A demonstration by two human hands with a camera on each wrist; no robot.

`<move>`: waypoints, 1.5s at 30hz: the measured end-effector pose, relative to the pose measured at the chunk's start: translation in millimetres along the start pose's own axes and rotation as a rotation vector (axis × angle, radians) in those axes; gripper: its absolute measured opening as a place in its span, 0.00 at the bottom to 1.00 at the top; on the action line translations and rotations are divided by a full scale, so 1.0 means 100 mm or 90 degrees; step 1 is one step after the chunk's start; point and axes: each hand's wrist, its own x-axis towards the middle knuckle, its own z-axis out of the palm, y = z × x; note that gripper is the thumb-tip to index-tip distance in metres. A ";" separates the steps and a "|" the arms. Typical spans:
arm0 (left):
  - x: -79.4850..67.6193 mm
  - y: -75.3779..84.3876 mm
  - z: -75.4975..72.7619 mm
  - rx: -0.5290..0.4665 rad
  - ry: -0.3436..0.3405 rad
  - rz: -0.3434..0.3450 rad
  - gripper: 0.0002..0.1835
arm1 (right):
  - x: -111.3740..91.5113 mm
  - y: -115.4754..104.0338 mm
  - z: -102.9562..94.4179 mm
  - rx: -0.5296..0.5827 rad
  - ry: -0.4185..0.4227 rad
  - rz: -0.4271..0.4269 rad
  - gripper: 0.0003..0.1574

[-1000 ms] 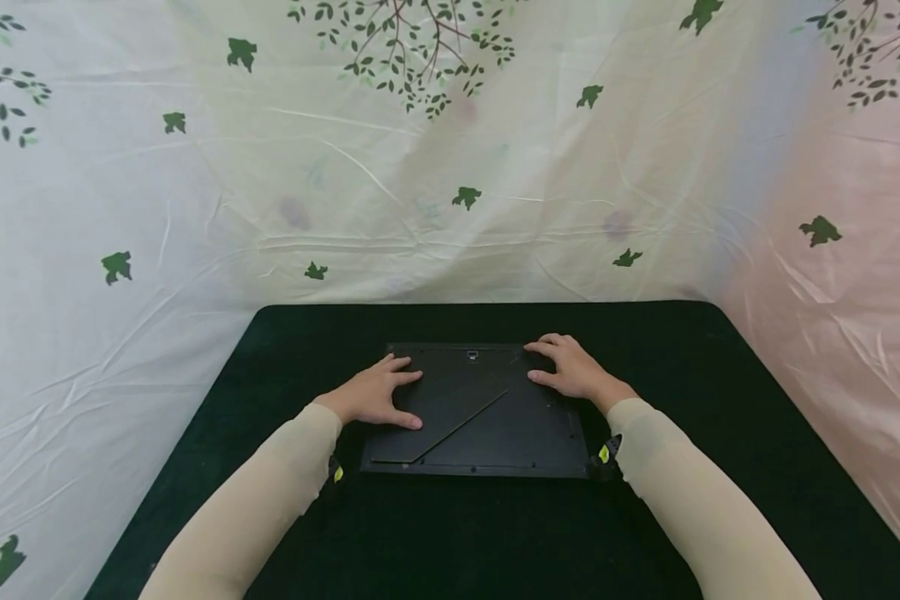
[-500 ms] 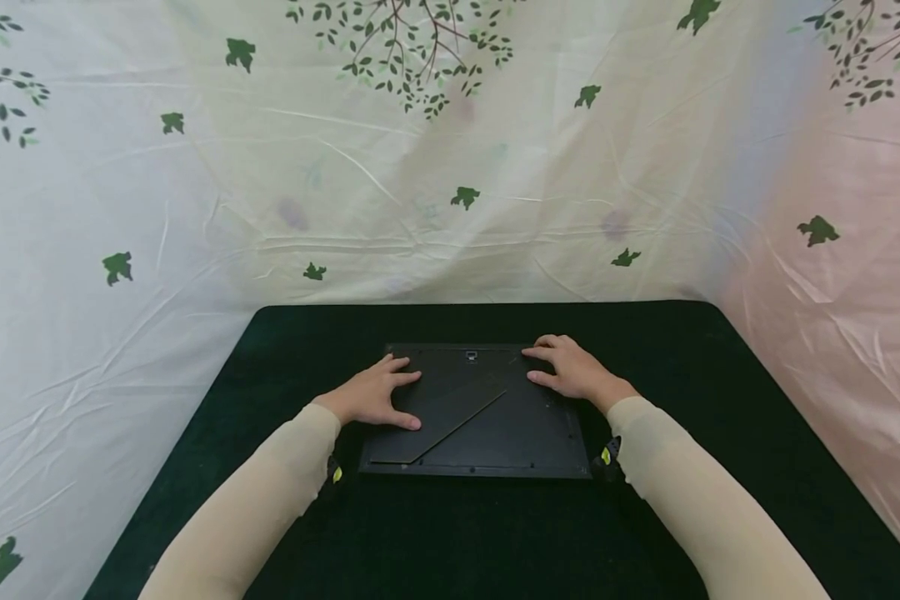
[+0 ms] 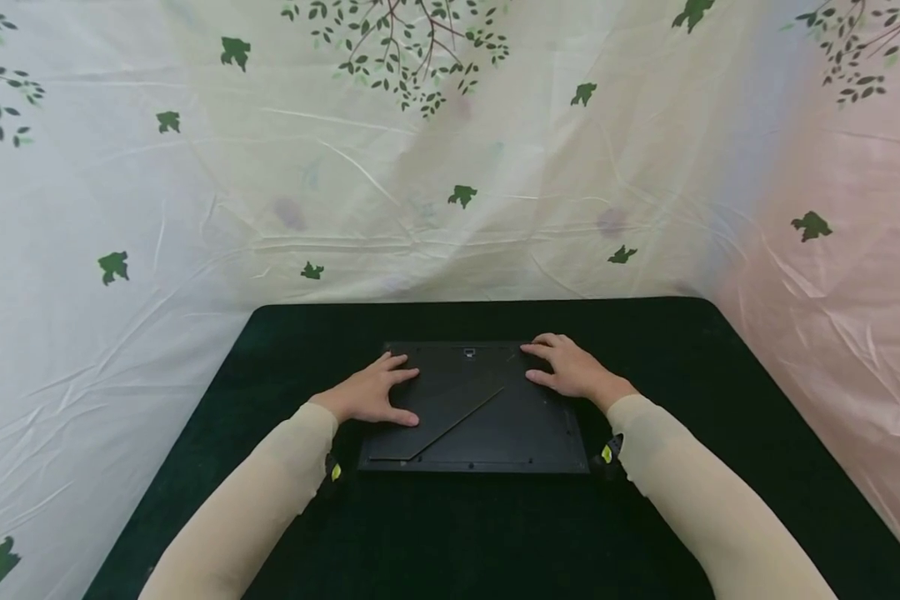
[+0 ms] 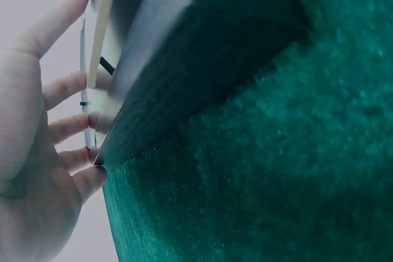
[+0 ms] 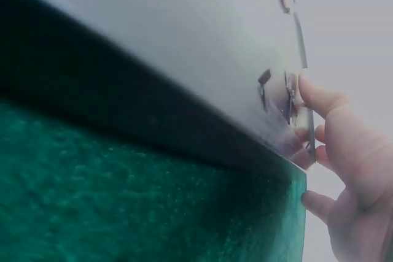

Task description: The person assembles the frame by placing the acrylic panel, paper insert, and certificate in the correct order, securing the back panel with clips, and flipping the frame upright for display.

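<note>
A black picture frame [image 3: 487, 437] lies back side up on the dark green table, its hanging hook [image 3: 469, 354] near the far edge. Across its back runs the slanted edge of a support leg [image 3: 456, 423]. My left hand [image 3: 367, 393] rests on the frame's left side, fingers spread and thumb pointing inward. On the far right corner lies my right hand [image 3: 570, 368], its fingers extended over the back. The left wrist view has the fingertips touching the frame [image 4: 184, 59] from above. In the right wrist view, fingertips meet the frame's back near small clips [image 5: 288, 96].
The dark green cloth-covered table [image 3: 450, 533] extends around the frame on all sides. Behind it hangs a pale curtain [image 3: 390, 183] printed with leaves, and a pinkish curtain side [image 3: 832, 292] stands at the right.
</note>
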 end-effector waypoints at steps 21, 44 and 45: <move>-0.61 -0.05 0.09 -0.002 0.130 -0.033 0.51 | -0.98 -0.07 -0.07 0.173 0.016 0.087 0.59; -0.59 0.05 0.40 0.005 0.081 -0.058 0.54 | -1.02 -0.26 0.22 0.101 -0.035 0.070 0.63; -0.59 0.05 0.41 0.006 0.083 -0.058 0.54 | -1.02 -0.26 0.22 0.100 -0.036 0.070 0.63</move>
